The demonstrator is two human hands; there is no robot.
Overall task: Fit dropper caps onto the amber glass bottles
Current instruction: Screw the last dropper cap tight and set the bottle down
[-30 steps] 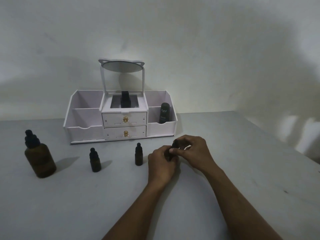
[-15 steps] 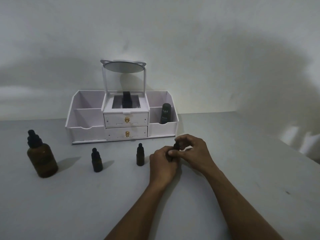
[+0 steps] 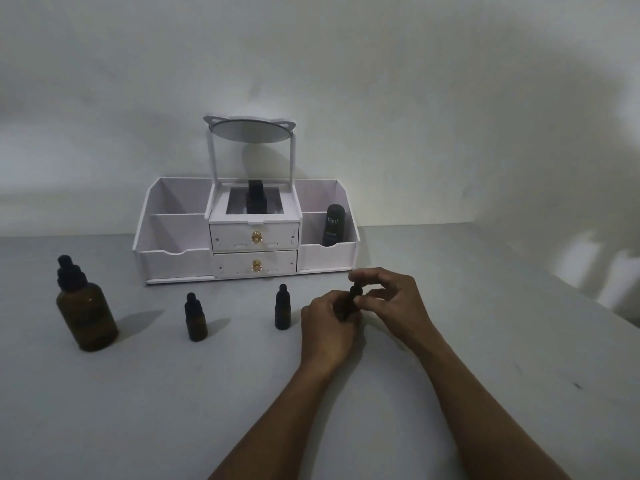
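My left hand [image 3: 329, 323] is wrapped around a small amber bottle [image 3: 345, 311] that is almost wholly hidden by the fingers. My right hand [image 3: 391, 301] pinches the black dropper cap [image 3: 355, 291] sitting on top of that bottle. Left of the hands, two small amber bottles [image 3: 196, 318] [image 3: 282, 308] stand upright on the table, each with a black dropper cap on. A large amber bottle [image 3: 86, 311] with a black dropper cap stands at the far left.
A white cosmetic organiser [image 3: 173, 261] with two drawers, side bins and a raised mirror stands at the back against the wall. A black tube [image 3: 333, 225] is in its right bin and a dark bottle [image 3: 256, 199] in its middle. The grey table's right edge [image 3: 588, 306] runs diagonally.
Both hands stay together on the small bottle and cap. The right hand's fingers have shifted slightly around the cap. The standing bottles have not moved.
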